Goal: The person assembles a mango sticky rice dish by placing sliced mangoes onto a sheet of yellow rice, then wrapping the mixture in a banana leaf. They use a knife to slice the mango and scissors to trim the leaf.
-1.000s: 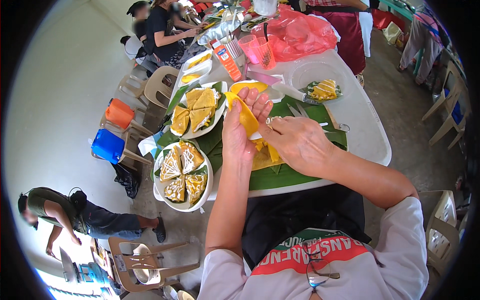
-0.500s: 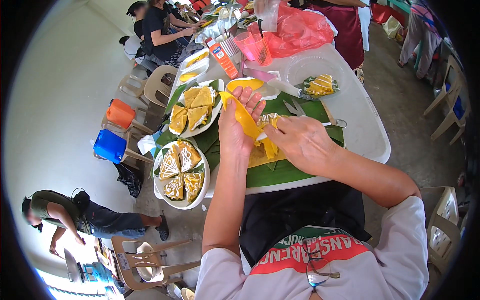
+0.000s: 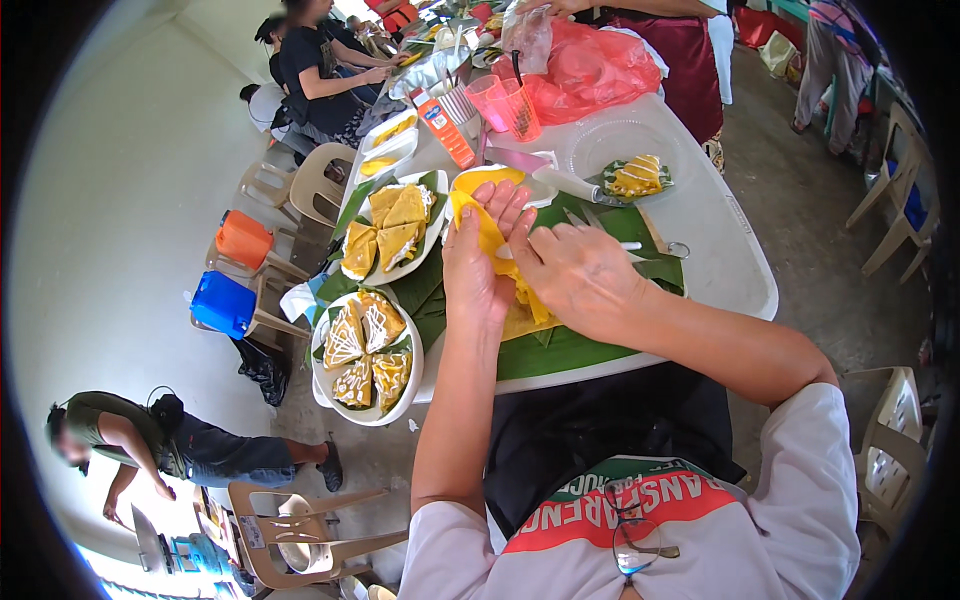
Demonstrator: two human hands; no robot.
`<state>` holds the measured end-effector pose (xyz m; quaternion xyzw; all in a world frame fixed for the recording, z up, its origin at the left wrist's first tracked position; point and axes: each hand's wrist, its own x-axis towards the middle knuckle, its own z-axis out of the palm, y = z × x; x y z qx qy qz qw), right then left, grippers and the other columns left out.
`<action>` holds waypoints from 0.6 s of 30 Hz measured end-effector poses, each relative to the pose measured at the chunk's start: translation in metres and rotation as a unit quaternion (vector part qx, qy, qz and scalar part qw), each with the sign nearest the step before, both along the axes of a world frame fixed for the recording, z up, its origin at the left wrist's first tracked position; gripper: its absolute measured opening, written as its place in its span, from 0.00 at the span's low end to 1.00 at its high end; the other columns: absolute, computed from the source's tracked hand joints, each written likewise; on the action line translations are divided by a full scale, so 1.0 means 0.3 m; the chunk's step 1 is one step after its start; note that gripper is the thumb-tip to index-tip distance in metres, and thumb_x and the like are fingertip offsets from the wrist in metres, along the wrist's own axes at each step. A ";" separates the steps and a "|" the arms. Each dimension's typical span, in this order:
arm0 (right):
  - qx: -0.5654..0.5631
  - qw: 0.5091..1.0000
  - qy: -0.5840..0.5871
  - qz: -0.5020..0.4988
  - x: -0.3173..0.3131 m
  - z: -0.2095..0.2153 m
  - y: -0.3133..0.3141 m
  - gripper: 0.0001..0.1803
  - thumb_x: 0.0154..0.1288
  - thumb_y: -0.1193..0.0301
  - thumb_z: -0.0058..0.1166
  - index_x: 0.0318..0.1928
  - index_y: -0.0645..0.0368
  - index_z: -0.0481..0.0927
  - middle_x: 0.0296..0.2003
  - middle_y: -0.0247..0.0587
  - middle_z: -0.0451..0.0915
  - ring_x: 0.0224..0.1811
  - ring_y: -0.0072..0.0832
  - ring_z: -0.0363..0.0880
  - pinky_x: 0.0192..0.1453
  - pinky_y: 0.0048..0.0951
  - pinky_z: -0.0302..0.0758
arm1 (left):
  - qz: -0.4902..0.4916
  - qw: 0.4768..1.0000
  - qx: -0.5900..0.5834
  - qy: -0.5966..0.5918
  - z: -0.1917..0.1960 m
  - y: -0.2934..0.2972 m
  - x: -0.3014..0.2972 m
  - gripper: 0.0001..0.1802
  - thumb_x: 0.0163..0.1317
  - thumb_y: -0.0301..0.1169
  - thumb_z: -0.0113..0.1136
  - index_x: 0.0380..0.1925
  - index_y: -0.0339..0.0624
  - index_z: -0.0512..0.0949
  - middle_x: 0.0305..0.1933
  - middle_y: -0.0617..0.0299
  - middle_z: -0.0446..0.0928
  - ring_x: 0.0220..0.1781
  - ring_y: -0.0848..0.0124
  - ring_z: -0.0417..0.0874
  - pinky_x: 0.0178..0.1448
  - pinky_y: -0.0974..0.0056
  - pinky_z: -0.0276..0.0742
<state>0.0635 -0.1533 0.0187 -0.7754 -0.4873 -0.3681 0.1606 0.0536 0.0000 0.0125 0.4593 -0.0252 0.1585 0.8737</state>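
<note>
My left hand (image 3: pixel 480 265) holds a thin yellow crepe (image 3: pixel 487 232) up off a green banana leaf (image 3: pixel 560 350) on the white table (image 3: pixel 730 270). My right hand (image 3: pixel 580 272) grips the same yellow crepe from the right, fingers folded over its edge. More yellow crepe lies under both hands on the leaf. To the left stand two white plates: a near plate (image 3: pixel 365 355) with several folded wedges drizzled white, and a farther plate (image 3: pixel 395 228) with plain folded wedges.
A single folded piece on a leaf (image 3: pixel 635 178) sits on a clear plate beyond my hands. Pink cups (image 3: pixel 505 100), an orange carton (image 3: pixel 443 125) and a red plastic bag (image 3: pixel 590 65) stand farther back. Plastic chairs line the left side; other people sit and stand around.
Both hands stay on the yellow crepe; the left hand has lifted its end slightly higher and nearer the small white dish behind it.
</note>
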 end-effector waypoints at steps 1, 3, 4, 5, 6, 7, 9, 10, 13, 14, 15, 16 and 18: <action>-0.003 1.000 0.006 0.002 -0.008 -0.001 -0.010 0.17 0.51 0.72 0.55 0.41 0.69 0.80 0.27 0.38 0.77 0.30 0.29 0.81 0.30 0.28 0.77 | -0.005 1.000 0.002 -0.001 -0.002 0.003 0.002 0.22 0.74 0.41 0.49 0.60 0.38 0.68 0.63 0.51 0.73 0.68 0.54 0.72 0.72 0.46 0.66; -0.010 1.000 0.007 0.000 -0.018 0.000 -0.030 0.18 0.51 0.72 0.55 0.43 0.69 0.80 0.27 0.38 0.77 0.30 0.29 0.81 0.30 0.29 0.77 | -0.005 1.000 0.007 0.015 -0.011 -0.008 -0.003 0.23 0.74 0.42 0.49 0.60 0.38 0.68 0.63 0.51 0.73 0.68 0.53 0.72 0.72 0.47 0.66; -0.013 1.000 0.008 0.000 -0.021 0.003 -0.035 0.19 0.51 0.72 0.55 0.43 0.70 0.80 0.27 0.38 0.77 0.30 0.29 0.81 0.30 0.29 0.77 | -0.005 1.000 0.010 0.023 -0.014 -0.013 -0.008 0.23 0.74 0.42 0.49 0.60 0.38 0.68 0.63 0.51 0.73 0.68 0.53 0.72 0.72 0.47 0.67; 0.005 1.000 -0.003 -0.001 -0.014 0.013 -0.033 0.19 0.51 0.72 0.55 0.44 0.70 0.79 0.28 0.38 0.77 0.30 0.29 0.81 0.30 0.29 0.77 | -0.009 1.000 0.014 0.020 -0.013 -0.012 -0.013 0.23 0.74 0.42 0.49 0.61 0.38 0.68 0.63 0.51 0.73 0.68 0.53 0.72 0.72 0.47 0.67; 0.023 1.000 -0.013 -0.003 0.000 0.029 -0.027 0.20 0.51 0.71 0.55 0.45 0.70 0.79 0.28 0.38 0.77 0.30 0.29 0.81 0.30 0.29 0.77 | -0.016 1.000 0.018 0.019 -0.009 -0.014 -0.018 0.23 0.74 0.42 0.49 0.61 0.37 0.68 0.63 0.51 0.73 0.68 0.53 0.72 0.72 0.48 0.67; 0.040 0.999 -0.023 -0.004 0.013 0.041 -0.021 0.21 0.51 0.71 0.55 0.45 0.70 0.79 0.28 0.38 0.77 0.30 0.29 0.81 0.30 0.28 0.77 | -0.022 0.999 0.022 0.017 -0.005 -0.018 -0.022 0.23 0.74 0.42 0.49 0.61 0.37 0.68 0.63 0.51 0.73 0.68 0.54 0.72 0.72 0.48 0.67; 0.052 0.997 -0.047 -0.017 0.041 0.056 0.002 0.21 0.51 0.71 0.55 0.46 0.71 0.79 0.28 0.38 0.77 0.31 0.29 0.81 0.31 0.29 0.78 | -0.007 0.999 0.035 0.016 0.010 -0.025 -0.020 0.24 0.75 0.42 0.48 0.61 0.37 0.68 0.64 0.50 0.73 0.68 0.54 0.73 0.72 0.49 0.68; 0.059 0.996 -0.060 -0.022 0.049 0.058 0.013 0.21 0.51 0.71 0.55 0.46 0.71 0.79 0.29 0.38 0.77 0.31 0.29 0.80 0.31 0.29 0.78 | 0.002 0.999 0.043 0.014 0.021 -0.026 -0.020 0.24 0.75 0.42 0.48 0.61 0.36 0.68 0.64 0.50 0.73 0.68 0.54 0.73 0.72 0.49 0.68; 0.036 0.999 -0.016 -0.002 0.003 0.015 0.014 0.22 0.51 0.71 0.55 0.47 0.70 0.78 0.28 0.38 0.76 0.31 0.29 0.80 0.32 0.29 0.77 | 0.015 0.999 0.020 0.020 0.047 -0.039 -0.027 0.24 0.78 0.40 0.40 0.62 0.32 0.66 0.62 0.45 0.74 0.63 0.52 0.77 0.69 0.49 0.71; 0.026 1.000 -0.008 0.004 -0.008 0.010 0.006 0.22 0.51 0.71 0.55 0.47 0.70 0.78 0.28 0.38 0.76 0.31 0.29 0.80 0.32 0.29 0.77 | 0.016 0.999 0.022 0.017 0.049 -0.034 -0.023 0.24 0.78 0.40 0.40 0.62 0.31 0.66 0.62 0.45 0.74 0.63 0.52 0.77 0.69 0.49 0.72; 0.016 1.000 0.002 0.011 -0.020 0.003 -0.004 0.22 0.51 0.71 0.55 0.47 0.70 0.78 0.28 0.37 0.75 0.31 0.29 0.80 0.32 0.29 0.77 | 0.017 0.999 0.024 0.016 0.046 -0.026 -0.022 0.24 0.78 0.39 0.40 0.62 0.31 0.66 0.62 0.44 0.74 0.63 0.52 0.76 0.68 0.49 0.72; 0.006 1.000 0.011 0.017 -0.030 -0.005 -0.012 0.22 0.51 0.70 0.55 0.47 0.69 0.78 0.27 0.37 0.75 0.31 0.29 0.79 0.32 0.29 0.77 | 0.019 0.999 0.026 0.015 0.041 -0.019 -0.020 0.24 0.78 0.39 0.40 0.62 0.31 0.65 0.61 0.44 0.74 0.63 0.52 0.76 0.68 0.49 0.72; 0.013 1.000 0.008 0.026 -0.044 -0.020 -0.023 0.22 0.51 0.70 0.55 0.47 0.70 0.78 0.28 0.38 0.75 0.31 0.29 0.79 0.32 0.29 0.76 | 0.007 1.000 0.018 0.009 0.021 -0.004 -0.017 0.23 0.76 0.41 0.44 0.60 0.34 0.67 0.62 0.48 0.74 0.65 0.52 0.75 0.70 0.49 0.71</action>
